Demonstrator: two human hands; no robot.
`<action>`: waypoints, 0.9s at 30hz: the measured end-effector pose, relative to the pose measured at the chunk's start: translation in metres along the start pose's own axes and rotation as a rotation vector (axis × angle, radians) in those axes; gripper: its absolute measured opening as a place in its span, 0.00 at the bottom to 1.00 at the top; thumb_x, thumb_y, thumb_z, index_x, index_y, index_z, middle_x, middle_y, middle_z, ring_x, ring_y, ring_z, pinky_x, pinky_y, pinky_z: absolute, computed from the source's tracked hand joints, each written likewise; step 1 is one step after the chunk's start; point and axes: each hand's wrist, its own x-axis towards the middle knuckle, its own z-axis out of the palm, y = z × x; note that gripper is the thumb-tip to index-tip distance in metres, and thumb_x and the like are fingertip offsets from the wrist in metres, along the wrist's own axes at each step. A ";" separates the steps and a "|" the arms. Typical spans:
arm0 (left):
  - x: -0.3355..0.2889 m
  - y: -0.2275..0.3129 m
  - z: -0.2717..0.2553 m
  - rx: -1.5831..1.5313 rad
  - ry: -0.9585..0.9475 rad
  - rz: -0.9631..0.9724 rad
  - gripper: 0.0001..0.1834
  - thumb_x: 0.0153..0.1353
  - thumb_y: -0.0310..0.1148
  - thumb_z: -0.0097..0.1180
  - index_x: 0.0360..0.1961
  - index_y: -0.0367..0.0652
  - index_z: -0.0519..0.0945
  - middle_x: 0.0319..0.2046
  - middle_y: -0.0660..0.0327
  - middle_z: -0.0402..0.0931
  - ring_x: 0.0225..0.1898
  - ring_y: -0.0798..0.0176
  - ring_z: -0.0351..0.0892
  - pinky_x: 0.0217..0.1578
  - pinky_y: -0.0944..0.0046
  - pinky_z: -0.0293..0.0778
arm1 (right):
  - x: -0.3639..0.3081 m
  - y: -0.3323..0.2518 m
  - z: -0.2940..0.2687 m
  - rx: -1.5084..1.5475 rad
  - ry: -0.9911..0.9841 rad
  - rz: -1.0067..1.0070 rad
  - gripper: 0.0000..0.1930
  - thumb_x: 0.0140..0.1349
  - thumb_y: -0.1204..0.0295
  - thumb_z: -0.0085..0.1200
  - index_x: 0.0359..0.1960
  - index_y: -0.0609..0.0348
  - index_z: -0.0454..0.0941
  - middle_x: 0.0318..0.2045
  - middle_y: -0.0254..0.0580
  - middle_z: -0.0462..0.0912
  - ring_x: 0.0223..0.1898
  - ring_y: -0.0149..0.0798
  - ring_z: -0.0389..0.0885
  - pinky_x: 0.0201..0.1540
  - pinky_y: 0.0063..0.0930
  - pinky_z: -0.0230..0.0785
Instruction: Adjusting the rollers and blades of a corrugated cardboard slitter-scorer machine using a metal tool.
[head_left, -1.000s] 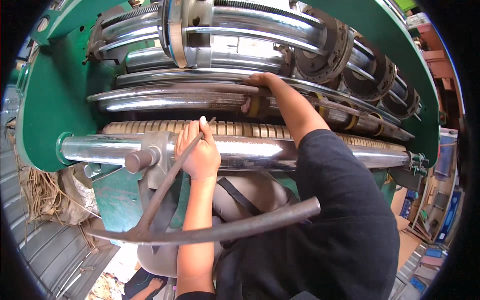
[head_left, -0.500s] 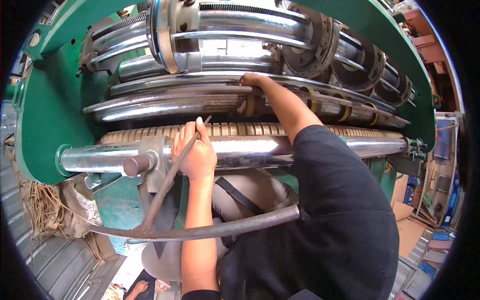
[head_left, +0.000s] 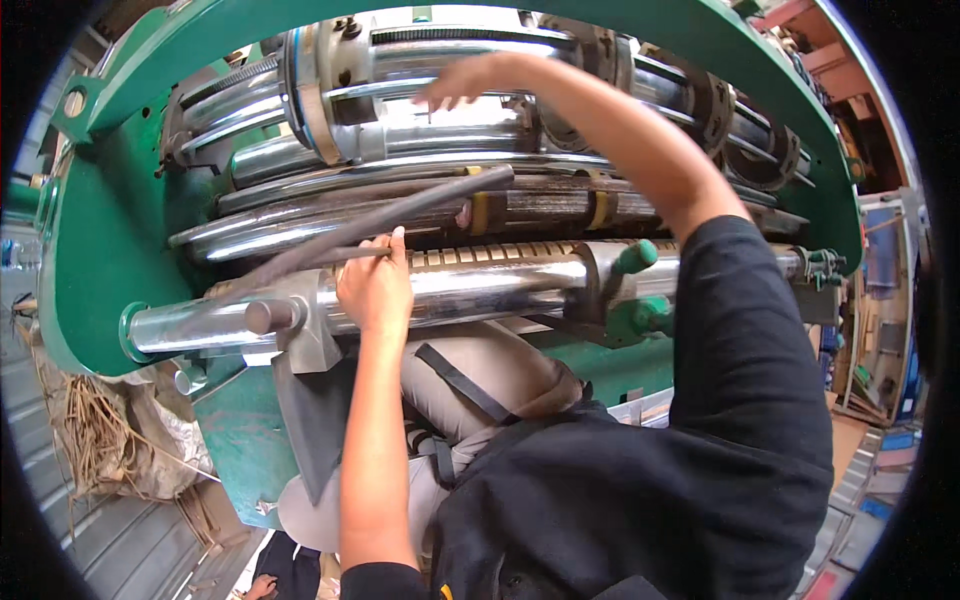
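My left hand [head_left: 374, 290] is wrapped round the thin stem of a T-shaped metal bar [head_left: 410, 207], just above the front chrome shaft [head_left: 490, 290]. The thicker crosspiece slants up to the right, past my fingers and across the dark roller [head_left: 545, 208]. My right hand [head_left: 470, 80] is raised at the upper chrome shaft [head_left: 450, 60], fingers apart and hanging down, with nothing in them. I cannot tell whether it touches the shaft. Below my left hand runs a row of brass-coloured segments [head_left: 480, 255].
Green side plates [head_left: 100, 230] enclose the shafts. A clamp block with a round knob [head_left: 270, 318] sits left of my left hand; a green-knobbed bracket [head_left: 636, 256] sits to the right. Dry stalks [head_left: 95, 420] lie lower left. Another person's hand [head_left: 262, 586] shows at the bottom.
The T-shaped bar has swung from below my left hand up over the rollers. My right hand has left the middle roller and risen up and left. The green-knobbed bracket has come into view.
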 end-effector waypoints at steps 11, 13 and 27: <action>0.060 0.046 0.050 -0.448 -0.742 0.237 0.14 0.67 0.41 0.60 0.40 0.40 0.86 0.38 0.44 0.84 0.40 0.38 0.83 0.43 0.49 0.78 | -0.229 -0.116 0.043 -0.125 0.413 -0.169 0.16 0.67 0.62 0.58 0.40 0.66 0.81 0.26 0.58 0.84 0.33 0.49 0.87 0.37 0.40 0.78; 0.060 0.045 0.064 -0.513 -0.757 0.239 0.13 0.66 0.39 0.62 0.42 0.39 0.86 0.38 0.44 0.84 0.41 0.39 0.84 0.43 0.50 0.78 | -0.229 -0.092 0.052 -0.115 0.427 -0.197 0.15 0.69 0.63 0.57 0.46 0.64 0.81 0.26 0.56 0.83 0.30 0.47 0.84 0.35 0.40 0.75; 0.050 0.022 0.115 -0.544 -0.830 0.285 0.16 0.65 0.38 0.64 0.49 0.40 0.84 0.46 0.45 0.85 0.50 0.43 0.84 0.51 0.52 0.78 | -0.170 -0.045 0.116 -0.035 0.500 -0.269 0.17 0.67 0.64 0.59 0.53 0.58 0.82 0.30 0.57 0.85 0.32 0.58 0.84 0.38 0.44 0.76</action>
